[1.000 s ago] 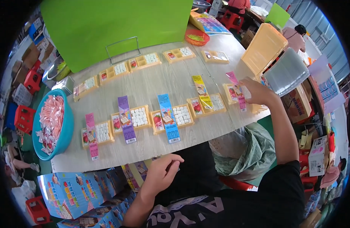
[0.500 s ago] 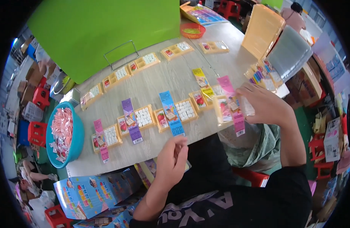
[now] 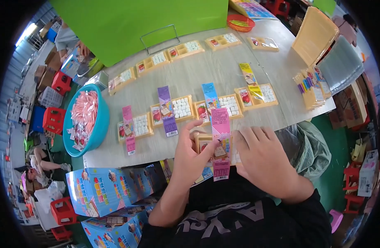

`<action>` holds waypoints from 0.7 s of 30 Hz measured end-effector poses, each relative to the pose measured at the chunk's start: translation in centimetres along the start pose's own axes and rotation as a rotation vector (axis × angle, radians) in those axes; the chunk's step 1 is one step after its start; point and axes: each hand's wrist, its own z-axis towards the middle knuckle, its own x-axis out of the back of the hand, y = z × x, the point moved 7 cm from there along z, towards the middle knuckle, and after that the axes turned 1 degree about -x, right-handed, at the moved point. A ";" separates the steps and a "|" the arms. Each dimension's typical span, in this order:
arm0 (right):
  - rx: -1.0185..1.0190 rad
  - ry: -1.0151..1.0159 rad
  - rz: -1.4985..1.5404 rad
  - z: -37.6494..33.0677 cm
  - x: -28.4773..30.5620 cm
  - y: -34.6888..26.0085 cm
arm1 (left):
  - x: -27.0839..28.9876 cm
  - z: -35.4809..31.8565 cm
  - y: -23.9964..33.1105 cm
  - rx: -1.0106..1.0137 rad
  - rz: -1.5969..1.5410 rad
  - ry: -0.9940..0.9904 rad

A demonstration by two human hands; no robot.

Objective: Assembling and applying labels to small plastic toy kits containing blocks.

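In front of me, at the table's near edge, I hold a cream plastic tray (image 3: 201, 139) with a long pink printed card strip (image 3: 221, 124) lying across it. My left hand (image 3: 189, 155) is closed round the tray's left end, its thumb pressing on the card. My right hand (image 3: 264, 157) grips the other end, covering most of it. Beyond them a row of similar trays lies on the table, each holding a strawberry-printed packet and small white pieces. Across these lie a pink strip (image 3: 128, 129), a purple strip (image 3: 167, 110), a blue strip (image 3: 210, 97) and a yellow strip (image 3: 251, 80).
A teal basin (image 3: 100, 134) of pink packets stands at the table's left. Farther back lie more trays (image 3: 185, 50) and a red basket (image 3: 240, 24). At the right are stacked wrapped trays (image 3: 312, 89) and upright lids (image 3: 316, 35). Blue printed boxes (image 3: 109, 192) stand below.
My right hand has brought the tray and pink strip from the table's right side toward my body. My left hand has risen and taken hold of its left end. The view has shifted.
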 end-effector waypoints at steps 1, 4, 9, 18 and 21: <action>0.016 0.086 -0.011 -0.1 0.2 -0.3 | 0.3 -0.1 -0.2 0.038 -0.029 0.003; 0.008 0.084 0.007 -0.4 0.1 -1.0 | 0.7 -0.8 -0.8 0.084 0.079 0.000; 0.010 -0.015 0.120 -0.5 -0.4 -1.7 | 1.8 -1.8 -1.3 -0.001 0.088 0.033; -0.217 0.405 1.114 0.3 -0.8 4.1 | 1.2 -2.5 1.6 0.002 0.226 -0.232; -0.158 0.284 1.181 1.1 -1.5 3.7 | 1.2 -2.9 1.9 -0.068 0.175 -0.261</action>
